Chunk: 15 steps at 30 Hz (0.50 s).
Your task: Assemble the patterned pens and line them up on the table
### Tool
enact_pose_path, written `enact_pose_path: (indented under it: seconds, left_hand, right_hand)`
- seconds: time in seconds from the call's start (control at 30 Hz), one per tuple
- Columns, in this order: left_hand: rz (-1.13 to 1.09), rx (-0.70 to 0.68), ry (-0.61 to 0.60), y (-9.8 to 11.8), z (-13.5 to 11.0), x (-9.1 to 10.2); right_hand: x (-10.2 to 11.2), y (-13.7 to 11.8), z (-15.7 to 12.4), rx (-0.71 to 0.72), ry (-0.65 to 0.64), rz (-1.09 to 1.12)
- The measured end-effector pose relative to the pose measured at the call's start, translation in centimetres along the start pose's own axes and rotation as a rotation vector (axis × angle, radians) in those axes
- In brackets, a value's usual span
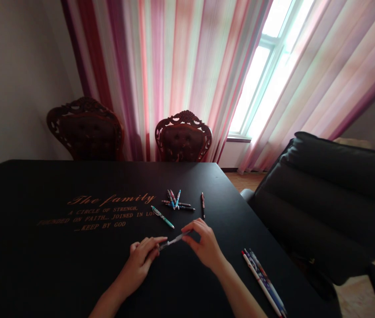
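Observation:
Between my two hands, just above the dark table, is a slim pale pen. My left hand pinches its lower-left end, which looks clear or greyish. The upper-right end is between the thumb and fingers of my right hand. Whether the pen is in one piece or in parts, I cannot tell. A green pen lies just beyond my hands. Farther back is a loose pile of several pens, some light blue. A dark reddish pen lies apart to its right.
The black table bears gold lettering at left. Near its right edge lies a group of pens, one white with a red tip. Two carved chairs stand behind the table, before striped curtains. A black recliner is at right.

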<state>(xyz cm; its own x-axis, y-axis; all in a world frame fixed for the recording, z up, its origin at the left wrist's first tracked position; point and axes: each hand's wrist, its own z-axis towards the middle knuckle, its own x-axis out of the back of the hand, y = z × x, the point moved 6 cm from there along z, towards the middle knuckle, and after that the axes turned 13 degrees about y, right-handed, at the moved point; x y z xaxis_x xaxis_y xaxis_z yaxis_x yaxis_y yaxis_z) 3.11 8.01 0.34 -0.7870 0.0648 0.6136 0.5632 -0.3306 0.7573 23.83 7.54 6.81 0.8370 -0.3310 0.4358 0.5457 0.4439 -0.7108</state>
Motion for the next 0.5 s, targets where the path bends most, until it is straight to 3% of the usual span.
enact_pose_path:
  seconds: [0.17,0.5]
  left_hand:
    - [-0.116,-0.055,-0.042,0.5,-0.3,-0.5]
    - [-0.061,-0.030,-0.027,-0.2,-0.2,-0.2]
  right_hand:
    - [0.3,0.0,0.0,-0.016,0.007,0.012]
    - [1.2,0.4,0.3,-0.025,0.050,0.021]
